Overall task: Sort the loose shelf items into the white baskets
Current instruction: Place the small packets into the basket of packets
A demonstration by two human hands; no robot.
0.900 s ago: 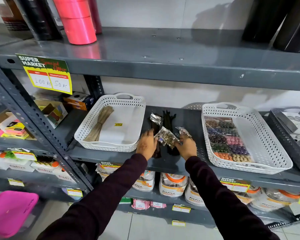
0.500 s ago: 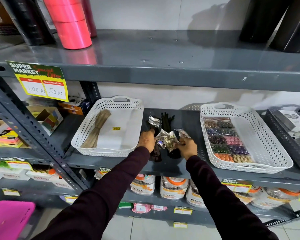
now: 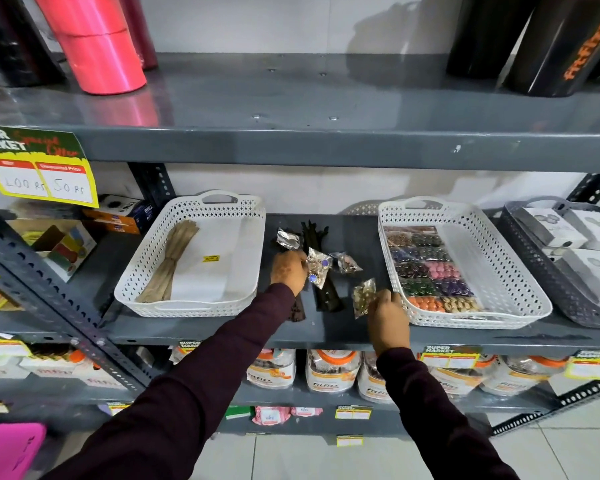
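Left basket [image 3: 187, 308]: white, at the shelf's [image 3: 326, 327] left end; I see one tan bundle [image 3: 174, 259] lying along its left side.
Left hand [image 3: 287, 271]: I have it pinching a crinkly clear packet [image 3: 317, 268] over the dark strips [image 3: 326, 292] at mid-shelf.
Loose pile: another silvery packet [image 3: 288, 238] and a small one [image 3: 349, 263] lie behind, toward the shelf's back.
Right hand [image 3: 388, 315]: pinching a beaded packet [image 3: 363, 296] by its lower edge, just beside the right basket [image 3: 430, 320].
Handling: light, floppy, slippery film (I'd judge); take it by a sealed edge.
Right basket: rows of coloured packets [image 3: 426, 271] fill its left half.
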